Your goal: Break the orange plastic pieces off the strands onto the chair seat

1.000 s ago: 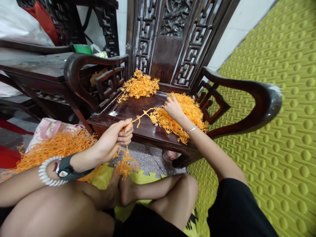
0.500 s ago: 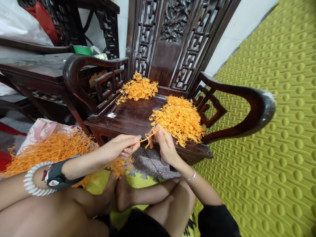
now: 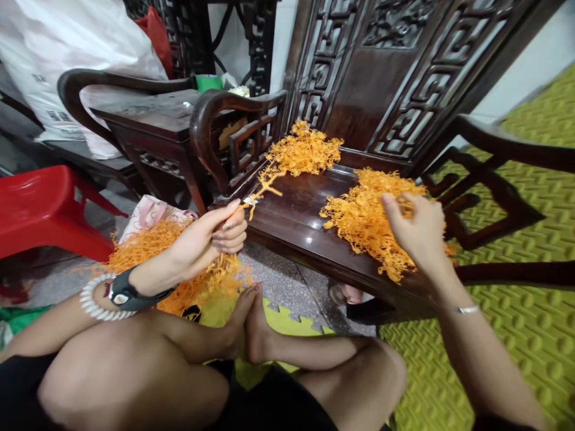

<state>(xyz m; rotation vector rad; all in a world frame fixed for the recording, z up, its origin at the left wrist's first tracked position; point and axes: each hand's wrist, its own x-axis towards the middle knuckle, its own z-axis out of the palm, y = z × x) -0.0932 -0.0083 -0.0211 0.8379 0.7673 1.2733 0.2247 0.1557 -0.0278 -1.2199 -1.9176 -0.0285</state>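
Note:
My left hand is closed on an orange branching sprig, holding it by the stem over the front left corner of a dark carved wooden chair. My right hand hovers at the near pile of orange sprigs on the chair seat, fingers curled as if pinching a small orange piece; what it holds is hard to make out. A second orange pile lies at the back of the seat. A large heap of orange strands sits by my left knee.
A red plastic stool stands at the left. A second dark wooden chair and table with a white sack are behind it. A pink bag lies under the heap. Green foam matting covers the floor at right.
My right hand has moved from in front of my body, where it met the left hand at the sprig, out to the near pile on the seat. The view has shifted left.

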